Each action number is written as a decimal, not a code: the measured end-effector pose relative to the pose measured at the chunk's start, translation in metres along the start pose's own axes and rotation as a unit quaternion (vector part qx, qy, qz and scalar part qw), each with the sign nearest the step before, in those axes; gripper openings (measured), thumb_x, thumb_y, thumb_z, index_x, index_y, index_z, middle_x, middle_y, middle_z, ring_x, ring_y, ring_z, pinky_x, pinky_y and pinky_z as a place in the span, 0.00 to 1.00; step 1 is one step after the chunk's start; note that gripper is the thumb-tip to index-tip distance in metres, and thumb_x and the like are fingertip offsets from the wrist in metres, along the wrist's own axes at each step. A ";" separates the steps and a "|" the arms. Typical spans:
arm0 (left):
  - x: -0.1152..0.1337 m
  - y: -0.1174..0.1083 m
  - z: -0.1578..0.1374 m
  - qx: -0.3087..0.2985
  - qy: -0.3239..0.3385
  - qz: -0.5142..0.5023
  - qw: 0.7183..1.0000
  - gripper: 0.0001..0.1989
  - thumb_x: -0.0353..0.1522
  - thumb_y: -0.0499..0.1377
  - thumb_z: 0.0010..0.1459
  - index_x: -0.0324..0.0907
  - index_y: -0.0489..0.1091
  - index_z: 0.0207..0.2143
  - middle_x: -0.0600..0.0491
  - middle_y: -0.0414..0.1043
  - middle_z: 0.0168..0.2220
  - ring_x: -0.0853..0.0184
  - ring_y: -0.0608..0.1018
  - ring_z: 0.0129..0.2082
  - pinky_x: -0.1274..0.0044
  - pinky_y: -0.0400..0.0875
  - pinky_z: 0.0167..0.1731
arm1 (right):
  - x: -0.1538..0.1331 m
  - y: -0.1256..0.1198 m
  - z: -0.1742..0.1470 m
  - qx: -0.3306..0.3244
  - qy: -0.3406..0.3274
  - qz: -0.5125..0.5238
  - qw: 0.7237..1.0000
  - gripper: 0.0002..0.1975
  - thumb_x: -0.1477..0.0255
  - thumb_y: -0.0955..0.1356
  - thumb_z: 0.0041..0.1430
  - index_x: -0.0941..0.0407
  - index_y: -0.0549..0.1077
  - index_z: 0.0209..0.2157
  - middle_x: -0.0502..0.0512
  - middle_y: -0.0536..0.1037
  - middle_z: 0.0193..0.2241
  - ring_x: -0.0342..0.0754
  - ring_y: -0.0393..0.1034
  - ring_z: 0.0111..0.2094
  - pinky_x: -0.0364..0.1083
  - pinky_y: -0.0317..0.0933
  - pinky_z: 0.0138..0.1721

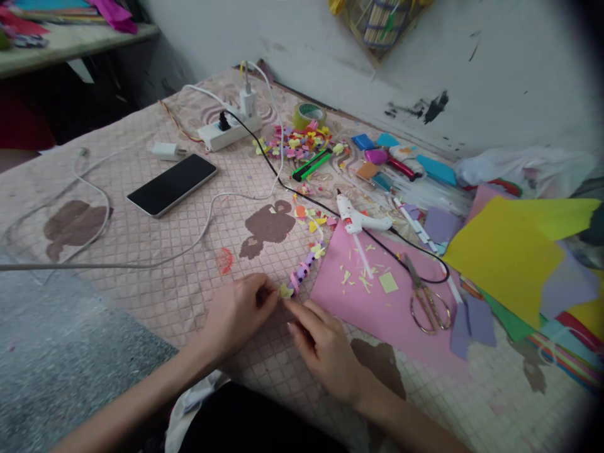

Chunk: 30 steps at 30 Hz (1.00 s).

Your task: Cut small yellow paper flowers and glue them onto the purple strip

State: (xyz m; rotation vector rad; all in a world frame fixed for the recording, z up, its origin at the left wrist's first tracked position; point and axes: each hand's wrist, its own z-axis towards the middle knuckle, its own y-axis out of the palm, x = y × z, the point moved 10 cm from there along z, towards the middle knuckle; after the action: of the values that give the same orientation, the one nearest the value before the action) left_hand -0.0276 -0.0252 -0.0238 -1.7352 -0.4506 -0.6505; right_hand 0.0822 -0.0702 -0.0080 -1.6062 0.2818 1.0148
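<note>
Purple strip (303, 269) angling over tablecloth (179, 289), your left hand (244, 308), right hand (325, 349) meeting at its near end, grip can't tell, plastic bag (528, 168) bulging, contents unclear, black cord (448, 272) crossing pink sheet (361, 311)

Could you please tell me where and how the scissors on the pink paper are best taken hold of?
I would grip the scissors by their gold finger loops, coming from the near side with the right hand. The loops face the person, while the blades point away beside the black cord.
</note>
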 end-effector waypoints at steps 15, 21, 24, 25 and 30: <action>-0.002 0.001 -0.002 0.005 -0.022 0.006 1.000 0.10 0.36 0.52 0.54 0.41 0.68 0.27 0.54 0.72 0.24 0.70 0.71 0.23 0.80 0.58 0.22 | 0.014 -0.023 0.000 0.096 0.013 0.035 0.995 0.11 0.76 0.60 0.59 0.56 0.71 0.40 0.54 0.71 0.30 0.44 0.67 0.30 0.43 0.64 0.31; 0.000 0.001 -0.003 0.007 -0.018 -0.001 1.000 0.10 0.36 0.52 0.54 0.41 0.68 0.27 0.54 0.72 0.24 0.70 0.71 0.23 0.80 0.59 0.22 | 0.018 -0.021 0.003 0.108 0.020 -0.008 0.994 0.07 0.76 0.63 0.57 0.57 0.71 0.37 0.53 0.70 0.29 0.43 0.67 0.29 0.43 0.63 0.30; -0.001 0.002 -0.004 0.014 -0.015 0.010 1.000 0.10 0.36 0.52 0.54 0.41 0.68 0.27 0.54 0.72 0.24 0.70 0.71 0.23 0.79 0.58 0.22 | 0.017 -0.020 0.005 0.104 0.018 -0.028 0.994 0.07 0.76 0.63 0.57 0.56 0.71 0.37 0.53 0.70 0.29 0.43 0.67 0.28 0.42 0.62 0.29; -0.001 0.002 -0.004 0.016 -0.014 0.013 1.000 0.10 0.37 0.52 0.54 0.41 0.68 0.27 0.54 0.72 0.24 0.70 0.71 0.23 0.79 0.58 0.22 | 0.016 -0.020 0.005 0.103 0.017 -0.034 0.994 0.07 0.75 0.63 0.57 0.56 0.71 0.37 0.52 0.70 0.29 0.43 0.67 0.28 0.42 0.62 0.29; -0.001 0.002 -0.004 0.022 -0.012 0.006 1.000 0.10 0.37 0.52 0.55 0.41 0.68 0.27 0.54 0.72 0.24 0.70 0.71 0.23 0.79 0.58 0.23 | 0.015 -0.018 0.007 0.104 0.013 -0.074 0.992 0.06 0.73 0.63 0.59 0.56 0.71 0.36 0.53 0.71 0.29 0.43 0.67 0.28 0.42 0.62 0.31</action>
State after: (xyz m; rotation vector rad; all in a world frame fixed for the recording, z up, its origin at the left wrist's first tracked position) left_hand -0.0283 -0.0298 -0.0254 -1.7038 -0.4676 -0.6079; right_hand 0.1000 -0.0532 -0.0069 -1.4289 0.2727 0.8242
